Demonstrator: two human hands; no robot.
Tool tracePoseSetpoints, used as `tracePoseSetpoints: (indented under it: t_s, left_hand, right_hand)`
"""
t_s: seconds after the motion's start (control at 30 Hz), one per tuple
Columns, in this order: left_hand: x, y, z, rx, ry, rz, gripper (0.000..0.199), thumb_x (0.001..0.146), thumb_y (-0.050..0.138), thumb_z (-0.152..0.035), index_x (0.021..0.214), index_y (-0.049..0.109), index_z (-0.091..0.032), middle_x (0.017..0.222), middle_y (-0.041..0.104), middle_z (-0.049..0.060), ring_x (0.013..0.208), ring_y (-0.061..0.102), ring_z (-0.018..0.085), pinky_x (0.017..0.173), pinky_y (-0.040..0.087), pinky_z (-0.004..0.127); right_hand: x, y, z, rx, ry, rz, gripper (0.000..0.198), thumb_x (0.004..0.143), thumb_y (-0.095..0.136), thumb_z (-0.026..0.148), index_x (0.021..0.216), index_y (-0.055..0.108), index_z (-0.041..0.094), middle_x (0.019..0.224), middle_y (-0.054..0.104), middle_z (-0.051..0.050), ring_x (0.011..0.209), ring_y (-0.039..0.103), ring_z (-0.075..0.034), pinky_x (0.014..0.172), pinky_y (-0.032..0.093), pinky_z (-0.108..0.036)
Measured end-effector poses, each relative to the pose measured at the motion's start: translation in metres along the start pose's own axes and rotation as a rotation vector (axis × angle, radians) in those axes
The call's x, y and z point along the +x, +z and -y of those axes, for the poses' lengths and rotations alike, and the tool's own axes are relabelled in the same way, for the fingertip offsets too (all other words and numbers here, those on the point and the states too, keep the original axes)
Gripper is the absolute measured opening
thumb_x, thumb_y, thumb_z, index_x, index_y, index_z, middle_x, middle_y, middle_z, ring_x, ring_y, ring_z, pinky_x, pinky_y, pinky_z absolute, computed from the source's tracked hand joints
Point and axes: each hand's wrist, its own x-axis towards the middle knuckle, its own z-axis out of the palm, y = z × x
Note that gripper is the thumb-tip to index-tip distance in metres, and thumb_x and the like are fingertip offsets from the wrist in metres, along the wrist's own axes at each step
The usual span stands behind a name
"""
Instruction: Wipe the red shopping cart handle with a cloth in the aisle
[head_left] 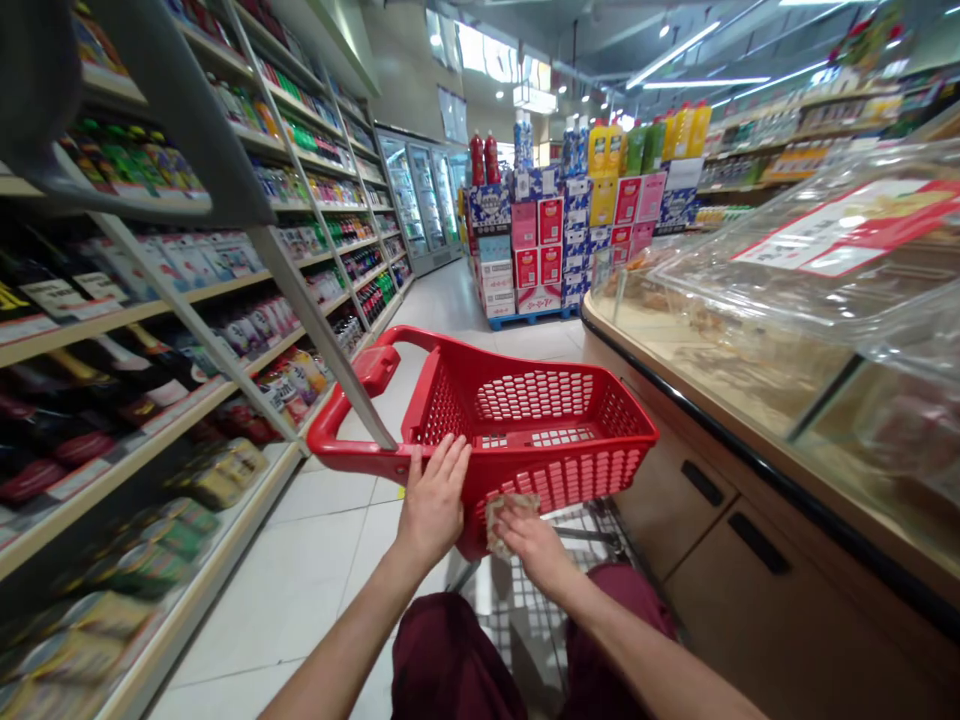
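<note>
A red plastic shopping cart (577, 455) with a perforated basket stands right in front of my knees, its handle end to the left. My left hand (436, 500) rests on the near rim of the basket, fingers stretched over the edge and holding nothing loose. Lower and to the right, my right hand (534, 545) presses a crumpled brownish cloth (512, 510) against the outer side of the basket. Part of the cloth is covered by my fingers. Inside the basket I see only its red perforated walls and floor.
On the left run tall shelves (247, 270) of bottles and packets. A wooden counter (697, 450) with clear plastic covers borders the right side close to the cart. Stacked drink boxes (538, 245) stand on a blue pallet ahead. A grey metal bar (322, 330) crosses the upper left.
</note>
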Motion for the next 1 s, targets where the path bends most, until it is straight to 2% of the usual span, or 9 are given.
tracePoseSetpoints:
  t_s: [0.17, 0.23, 0.33, 0.4, 0.53, 0.6, 0.77, 0.9, 1.0]
  left_hand:
    - [-0.007, -0.012, 0.026, 0.066, -0.071, -0.125, 0.05, 0.073, 0.032, -0.008, 0.122, 0.043, -0.009, 0.13, 0.044, 0.009, 0.124, 0.033, 0.02, 0.104, 0.021, 0.039]
    - [-0.008, -0.014, 0.031, 0.074, -0.069, -0.121, 0.047, 0.074, 0.032, -0.008, 0.119, 0.047, -0.01, 0.125, 0.049, 0.009, 0.12, 0.039, 0.02, 0.103, 0.022, 0.039]
    - [-0.008, -0.013, 0.032, 0.072, -0.062, -0.113, 0.049, 0.072, 0.031, -0.005, 0.117, 0.049, -0.011, 0.123, 0.052, 0.008, 0.118, 0.042, 0.019, 0.103, 0.023, 0.04]
    - [-0.008, -0.011, 0.03, 0.069, -0.056, -0.125, 0.049, 0.071, 0.031, -0.004, 0.116, 0.05, -0.011, 0.123, 0.052, 0.008, 0.118, 0.041, 0.019, 0.103, 0.023, 0.04]
    - [-0.008, -0.007, 0.025, 0.067, -0.059, -0.181, 0.045, 0.072, 0.033, -0.007, 0.113, 0.052, -0.009, 0.121, 0.053, 0.01, 0.117, 0.042, 0.021, 0.103, 0.024, 0.043]
    - [-0.008, -0.006, 0.024, 0.074, -0.072, -0.191, 0.045, 0.072, 0.034, -0.007, 0.113, 0.052, -0.008, 0.121, 0.053, 0.012, 0.118, 0.041, 0.023, 0.102, 0.025, 0.044]
    - [-0.006, -0.007, 0.014, 0.071, -0.071, -0.139, 0.049, 0.069, 0.037, -0.007, 0.117, 0.048, -0.006, 0.125, 0.049, 0.011, 0.122, 0.037, 0.023, 0.104, 0.021, 0.045]
    - [0.006, 0.001, -0.01, 0.034, -0.023, -0.069, 0.053, 0.067, 0.037, -0.007, 0.12, 0.046, -0.009, 0.129, 0.045, 0.008, 0.123, 0.035, 0.021, 0.105, 0.019, 0.044]
    - [0.015, 0.015, -0.026, 0.027, 0.001, -0.014, 0.054, 0.068, 0.037, -0.008, 0.121, 0.045, -0.009, 0.13, 0.043, 0.008, 0.123, 0.034, 0.022, 0.104, 0.022, 0.043]
  right_hand:
    - [0.049, -0.005, 0.023, 0.049, 0.019, -0.102, 0.03, 0.086, 0.04, 0.012, 0.111, 0.056, 0.017, 0.12, 0.054, -0.007, 0.124, 0.033, -0.019, 0.097, 0.038, -0.04]
    - [0.058, 0.003, 0.029, 0.053, -0.013, -0.075, 0.027, 0.085, 0.043, 0.014, 0.107, 0.059, 0.017, 0.117, 0.056, -0.007, 0.122, 0.036, -0.019, 0.097, 0.038, -0.038]
    - [0.044, 0.022, 0.035, 0.052, -0.068, 0.099, 0.018, 0.083, 0.049, 0.017, 0.092, 0.064, 0.018, 0.1, 0.065, -0.005, 0.109, 0.05, -0.016, 0.089, 0.046, -0.029]
    - [0.036, 0.024, 0.035, 0.053, -0.061, 0.144, 0.016, 0.082, 0.05, 0.017, 0.09, 0.065, 0.019, 0.096, 0.066, -0.004, 0.106, 0.053, -0.015, 0.087, 0.047, -0.027]
    - [0.048, -0.001, 0.021, 0.032, 0.027, -0.082, 0.029, 0.086, 0.041, 0.014, 0.11, 0.057, 0.017, 0.118, 0.055, -0.007, 0.121, 0.037, -0.019, 0.097, 0.039, -0.037]
    - [0.049, -0.011, 0.01, 0.011, 0.036, -0.151, 0.031, 0.086, 0.04, 0.012, 0.112, 0.056, 0.017, 0.119, 0.054, -0.008, 0.123, 0.035, -0.019, 0.098, 0.038, -0.039]
    - [0.021, -0.02, -0.007, -0.007, 0.039, -0.089, 0.032, 0.085, 0.038, 0.009, 0.107, 0.059, 0.018, 0.106, 0.063, -0.008, 0.115, 0.045, -0.017, 0.089, 0.047, -0.034]
    - [0.014, -0.039, -0.026, -0.026, 0.188, -0.156, 0.039, 0.084, 0.036, 0.006, 0.117, 0.052, 0.018, 0.122, 0.052, -0.009, 0.122, 0.036, -0.018, 0.098, 0.039, -0.038]
    - [-0.007, -0.046, -0.045, -0.095, 0.254, -0.15, 0.041, 0.082, 0.036, 0.005, 0.116, 0.054, 0.02, 0.12, 0.054, -0.008, 0.118, 0.041, -0.018, 0.096, 0.04, -0.038]
